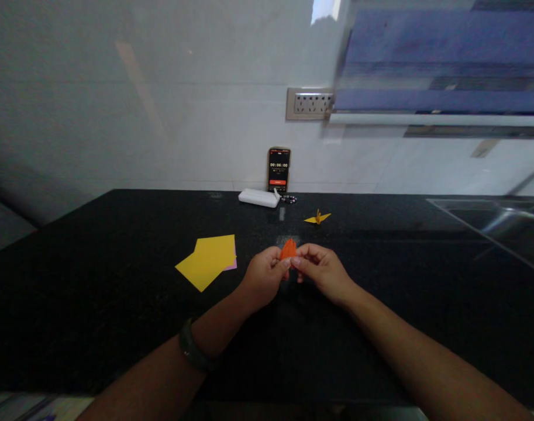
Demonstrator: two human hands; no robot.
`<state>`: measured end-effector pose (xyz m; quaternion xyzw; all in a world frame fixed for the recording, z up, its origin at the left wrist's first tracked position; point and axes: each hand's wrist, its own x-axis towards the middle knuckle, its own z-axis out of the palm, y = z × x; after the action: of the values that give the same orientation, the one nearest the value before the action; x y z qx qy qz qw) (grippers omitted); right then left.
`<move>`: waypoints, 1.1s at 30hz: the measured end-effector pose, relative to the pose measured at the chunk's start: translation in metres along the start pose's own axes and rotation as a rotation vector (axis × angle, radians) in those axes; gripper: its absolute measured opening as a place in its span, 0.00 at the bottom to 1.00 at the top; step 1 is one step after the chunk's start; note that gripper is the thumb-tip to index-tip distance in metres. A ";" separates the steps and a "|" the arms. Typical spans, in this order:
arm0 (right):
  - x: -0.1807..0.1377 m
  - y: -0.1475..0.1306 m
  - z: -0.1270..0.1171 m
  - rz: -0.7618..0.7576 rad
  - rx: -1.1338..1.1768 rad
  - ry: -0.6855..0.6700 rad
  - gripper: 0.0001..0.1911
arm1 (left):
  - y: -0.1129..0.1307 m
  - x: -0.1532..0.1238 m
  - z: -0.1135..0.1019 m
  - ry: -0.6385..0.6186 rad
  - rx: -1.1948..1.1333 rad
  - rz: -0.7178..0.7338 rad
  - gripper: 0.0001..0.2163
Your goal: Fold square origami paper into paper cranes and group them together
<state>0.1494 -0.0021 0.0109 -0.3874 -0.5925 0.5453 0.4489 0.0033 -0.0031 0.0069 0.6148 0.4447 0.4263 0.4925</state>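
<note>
A small folded piece of orange paper (pixel 288 249) is pinched between both hands above the black countertop (pixel 117 292). My left hand (pixel 265 275) grips its left side with closed fingers, and a dark band sits on that wrist. My right hand (pixel 321 270) pinches its right side with thumb and fingers pressed together. Left of the hands lie yellow paper sheets (pixel 208 259) with a pink sheet edge showing beneath. A finished yellow paper crane (pixel 317 218) stands farther back on the counter.
A phone (pixel 279 169) showing a timer leans against the white wall, with a white box (pixel 258 197) in front of it. A wall socket (pixel 309 103) is above. A steel sink (pixel 490 219) lies at the right.
</note>
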 end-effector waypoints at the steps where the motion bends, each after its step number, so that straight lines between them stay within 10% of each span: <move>1: 0.000 0.000 -0.001 -0.003 0.000 0.003 0.10 | 0.000 0.000 0.000 0.006 -0.023 -0.005 0.09; 16: 0.000 0.008 -0.002 -0.289 -0.289 0.168 0.11 | 0.000 0.003 0.004 0.106 -0.203 -0.100 0.09; 33: 0.001 0.006 -0.002 -0.234 -0.295 0.207 0.10 | -0.005 0.005 0.002 0.089 -0.095 -0.048 0.07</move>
<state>0.1508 -0.0004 0.0048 -0.4316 -0.6574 0.3542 0.5060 0.0059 0.0013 0.0024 0.5601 0.4601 0.4619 0.5111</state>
